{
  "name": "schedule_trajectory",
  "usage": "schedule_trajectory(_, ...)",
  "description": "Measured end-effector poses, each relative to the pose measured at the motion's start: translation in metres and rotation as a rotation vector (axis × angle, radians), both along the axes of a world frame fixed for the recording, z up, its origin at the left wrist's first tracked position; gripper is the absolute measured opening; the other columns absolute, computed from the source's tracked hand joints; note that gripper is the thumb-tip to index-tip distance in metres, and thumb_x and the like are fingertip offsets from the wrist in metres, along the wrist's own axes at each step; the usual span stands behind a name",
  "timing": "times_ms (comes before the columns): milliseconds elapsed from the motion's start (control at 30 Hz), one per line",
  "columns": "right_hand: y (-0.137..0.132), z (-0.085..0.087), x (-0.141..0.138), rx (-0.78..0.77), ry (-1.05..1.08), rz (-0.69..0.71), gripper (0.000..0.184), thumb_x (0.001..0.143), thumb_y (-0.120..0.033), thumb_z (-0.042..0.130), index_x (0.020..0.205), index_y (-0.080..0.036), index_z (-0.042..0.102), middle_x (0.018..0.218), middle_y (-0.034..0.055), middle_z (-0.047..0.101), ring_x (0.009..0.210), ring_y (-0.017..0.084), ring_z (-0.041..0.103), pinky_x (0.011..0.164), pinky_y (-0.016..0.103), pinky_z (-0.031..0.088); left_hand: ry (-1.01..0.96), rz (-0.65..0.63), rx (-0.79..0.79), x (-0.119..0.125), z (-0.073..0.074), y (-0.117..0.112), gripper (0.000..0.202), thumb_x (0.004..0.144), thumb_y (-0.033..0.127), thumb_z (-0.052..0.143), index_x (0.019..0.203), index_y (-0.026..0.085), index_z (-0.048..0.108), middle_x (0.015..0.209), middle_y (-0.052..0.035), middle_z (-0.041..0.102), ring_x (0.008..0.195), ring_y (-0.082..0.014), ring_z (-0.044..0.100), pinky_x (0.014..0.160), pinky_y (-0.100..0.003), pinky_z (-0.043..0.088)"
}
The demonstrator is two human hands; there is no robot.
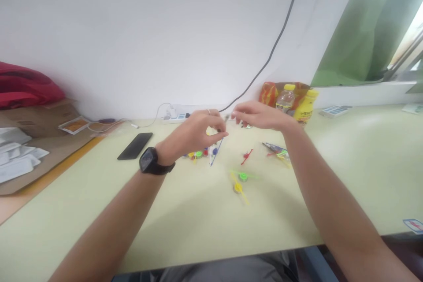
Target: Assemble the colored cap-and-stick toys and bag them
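Note:
Both hands hover over the far middle of the table, their fingertips close together. My left hand (205, 128), with a ring and a black watch (151, 161) at the wrist, is closed in a pinch. A small greyish piece (226, 118) shows blurred at its fingertips. My right hand (259, 114) has bent, closed fingers beside that piece; what they grip is too small to name. Below lie thin-armed spinners with round hubs: a yellow spinner (237, 187), a green spinner (243, 177), a red spinner (246, 156) and a blue spinner (215, 151).
Several small coloured parts (197, 154) lie beneath my left hand, and more thin pieces (280, 153) near my right forearm. A black phone (135, 146) rests at left. Behind stand a clear bottle (286, 97), a yellow bottle (306, 106) and a power strip (181, 117). A cardboard box (39, 119) is far left.

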State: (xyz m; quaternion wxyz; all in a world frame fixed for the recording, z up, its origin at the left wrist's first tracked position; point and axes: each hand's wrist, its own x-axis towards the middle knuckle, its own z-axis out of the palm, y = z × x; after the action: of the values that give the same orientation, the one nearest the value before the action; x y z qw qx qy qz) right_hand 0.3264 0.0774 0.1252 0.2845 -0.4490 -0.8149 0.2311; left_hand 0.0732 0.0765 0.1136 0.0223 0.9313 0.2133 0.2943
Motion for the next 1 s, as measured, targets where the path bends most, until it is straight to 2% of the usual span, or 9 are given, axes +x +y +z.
schedule_trajectory(133,0.004,-0.003,0.001,-0.105,0.018,0.061,0.03,0.103,-0.05,0.056,0.092,-0.024,0.067,0.091,0.006,0.073,0.078,0.019,0.067,0.068,0.032,0.053,0.023,0.016,-0.003,-0.001,-0.001,0.001,0.012,0.096,0.029,0.069,0.091,0.022,0.077,0.09,-0.0042,0.071,0.073,-0.0162,0.063,0.067,-0.029,0.046)
schedule_trajectory(200,0.005,-0.003,0.006,-0.112,-0.099,0.043,0.023,0.097,-0.046,0.065,0.093,-0.024,0.069,0.097,0.0058,0.074,0.083,0.02,0.068,0.07,0.032,0.052,0.024,0.025,-0.001,-0.001,0.0,0.002,0.012,0.096,0.029,0.069,0.091,0.022,0.077,0.089,-0.0038,0.071,0.074,-0.0164,0.064,0.068,-0.029,0.046)
schedule_trajectory(267,0.011,-0.008,0.01,-0.183,-0.313,0.059,0.022,0.084,-0.042,0.079,0.096,-0.025,0.073,0.104,0.0056,0.075,0.089,0.023,0.069,0.073,0.033,0.052,0.02,0.026,-0.001,-0.002,0.001,0.002,0.012,0.096,0.029,0.069,0.09,0.022,0.077,0.088,-0.0038,0.071,0.075,-0.017,0.065,0.069,-0.03,0.047)
schedule_trajectory(400,0.032,-0.037,0.005,-0.48,-0.668,0.109,0.045,0.059,-0.035,0.093,0.101,-0.026,0.077,0.109,0.0044,0.077,0.094,0.026,0.071,0.074,0.032,0.052,0.02,0.013,-0.021,-0.003,0.001,0.002,0.013,0.096,0.03,0.069,0.09,0.021,0.076,0.089,-0.0048,0.073,0.083,-0.0191,0.068,0.074,-0.03,0.05)
schedule_trajectory(567,0.052,-0.071,-0.014,-0.563,-0.797,0.091,0.026,0.063,-0.022,0.082,0.088,-0.021,0.078,0.084,0.0042,0.076,0.083,0.026,0.071,0.068,0.032,0.05,0.041,0.013,-0.05,-0.004,0.001,0.001,0.012,0.096,0.029,0.067,0.089,0.021,0.072,0.092,-0.0042,0.074,0.082,-0.0186,0.068,0.075,-0.03,0.049)
schedule_trajectory(667,0.052,-0.071,-0.012,-0.534,-0.764,0.086,0.028,0.069,-0.022,0.078,0.098,-0.021,0.078,0.088,0.0048,0.077,0.085,0.024,0.072,0.069,0.03,0.051,0.052,0.016,-0.067,-0.004,0.002,0.0,0.011,0.095,0.028,0.066,0.088,0.02,0.07,0.099,-0.0049,0.075,0.083,-0.0187,0.068,0.072,-0.03,0.048)
schedule_trajectory(767,0.047,-0.057,0.002,-0.47,-0.64,0.079,0.032,0.08,-0.023,0.073,0.112,-0.023,0.075,0.105,0.0061,0.078,0.088,0.021,0.074,0.073,0.028,0.053,0.063,0.012,-0.087,-0.003,0.003,0.0,0.01,0.095,0.027,0.066,0.089,0.021,0.07,0.101,-0.005,0.075,0.088,-0.0196,0.068,0.074,-0.03,0.049)
schedule_trajectory(867,0.039,-0.037,0.018,-0.307,-0.299,0.016,0.026,0.092,-0.029,0.068,0.117,-0.024,0.072,0.115,0.0076,0.076,0.088,0.02,0.074,0.078,0.028,0.055,0.072,0.009,-0.1,-0.002,0.003,-0.001,0.009,0.095,0.027,0.065,0.093,0.021,0.072,0.1,-0.0051,0.075,0.089,-0.02,0.068,0.075,-0.03,0.049)
schedule_trajectory(1000,0.02,-0.011,0.027,-0.07,0.189,-0.091,0.025,0.098,-0.041,0.066,0.114,-0.023,0.073,0.112,0.0079,0.074,0.087,0.018,0.072,0.078,0.029,0.058,0.077,-0.005,-0.098,0.0,0.003,-0.001,0.011,0.096,0.024,0.064,0.097,0.022,0.074,0.103,-0.0052,0.074,0.089,-0.019,0.068,0.074,-0.029,0.048)
